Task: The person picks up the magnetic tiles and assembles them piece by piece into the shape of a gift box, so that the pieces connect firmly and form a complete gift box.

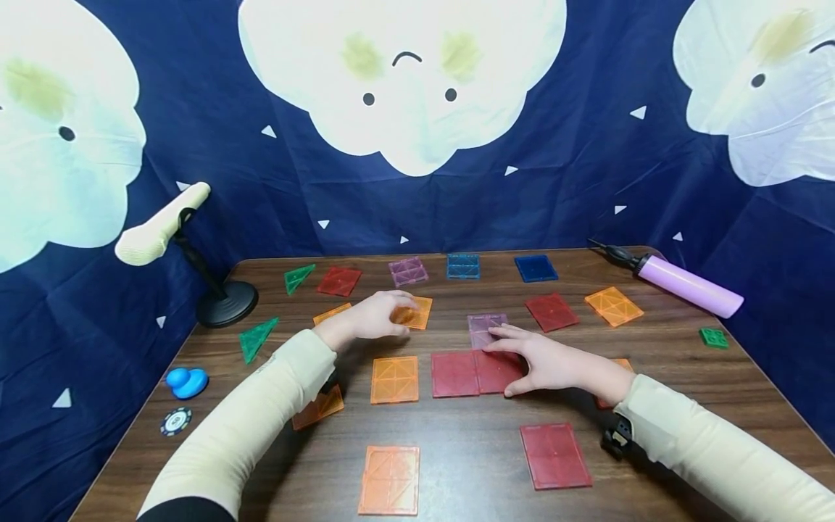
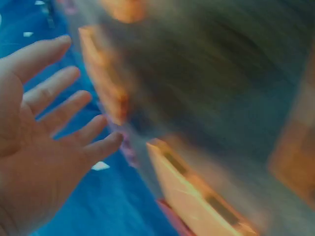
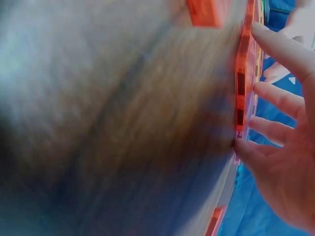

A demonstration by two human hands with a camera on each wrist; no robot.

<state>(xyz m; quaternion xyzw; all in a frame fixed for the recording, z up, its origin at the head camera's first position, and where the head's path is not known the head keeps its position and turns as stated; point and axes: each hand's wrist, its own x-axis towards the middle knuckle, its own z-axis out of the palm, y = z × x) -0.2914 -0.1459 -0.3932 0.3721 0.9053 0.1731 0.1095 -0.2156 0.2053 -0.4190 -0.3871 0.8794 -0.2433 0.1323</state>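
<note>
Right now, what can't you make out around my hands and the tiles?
- Head view: whether the left hand touches the orange tile beneath; the hand hides it.
- Head view: an orange tile behind the right hand, mostly covered.
- Left wrist view: table and tiles smeared by motion blur.
- Right wrist view: table blurred.

Bare worktop [image 1: 470, 449] open between near orange tile [image 1: 389, 480] and near red tile [image 1: 555, 455]; left of orange tile, forearm blocks; beyond, joined red tiles [image 1: 472, 373] obstruct.
</note>
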